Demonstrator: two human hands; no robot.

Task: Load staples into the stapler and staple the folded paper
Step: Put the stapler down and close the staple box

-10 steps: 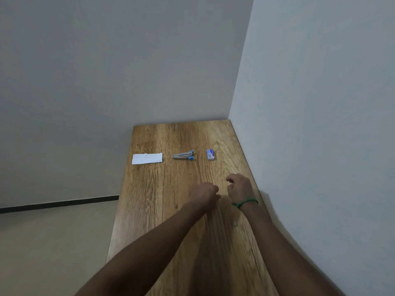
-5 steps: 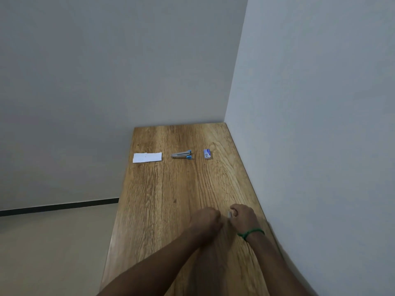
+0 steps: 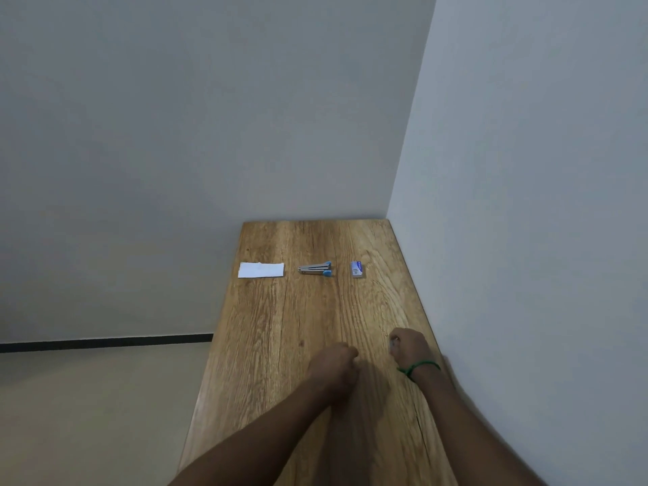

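Note:
Far up the wooden table [image 3: 280, 345] lie three things in a row: a folded white paper [image 3: 261, 270] on the left, a grey stapler with blue ends [image 3: 315, 268] in the middle, and a small blue-and-white staple box [image 3: 357, 269] on the right. Both hands are well short of them, near the table's middle. My left hand [image 3: 333, 368] is curled into a fist with nothing visible in it. My right hand [image 3: 408, 347], with a green band on the wrist, is closed around a small pale grey piece that shows at its fingertips; what the piece is I cannot tell.
A white wall [image 3: 526, 240] runs along the table's right edge and another stands behind its far end. The table's left edge drops to a beige floor [image 3: 87, 415]. Bare wood lies between my hands and the row of objects.
Both hands drew back toward me. A small pale piece that lay on the table by my right wrist is gone from the wood, and my right hand now grips a small pale piece.

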